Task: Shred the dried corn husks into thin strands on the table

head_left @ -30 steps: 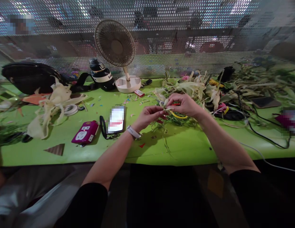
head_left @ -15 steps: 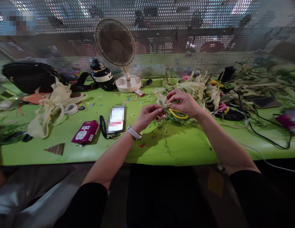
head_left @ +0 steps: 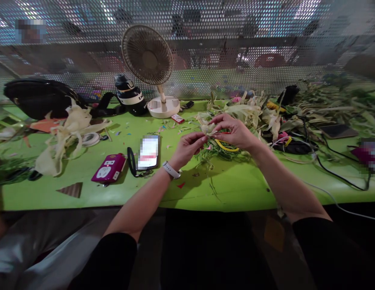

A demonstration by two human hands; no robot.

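Observation:
Between my fingertips is a small pale piece of corn husk point(head_left: 208, 128), folded or gathered together. My left hand point(head_left: 189, 148), with a white band at the wrist, pinches its lower left side. From the right, my right hand point(head_left: 231, 131) pinches the same piece with thumb and forefinger. Just below and behind the hands are a yellow loop point(head_left: 226, 146) and a tangle of green strands point(head_left: 219, 152). A heap of dry husks point(head_left: 247, 108) lies beyond my right hand.
On the green table point(head_left: 181, 197) are a phone point(head_left: 148, 152), a purple box point(head_left: 108, 168), a white fan point(head_left: 147, 56), a black bottle point(head_left: 129, 96), and more husks point(head_left: 65, 139) at left. A black bag point(head_left: 39, 96) stands back left; cables point(head_left: 335, 167) run at right.
My fingers have shifted slightly on the husk piece, and more of its pale, gathered part shows above them. The things on the table stay where they were.

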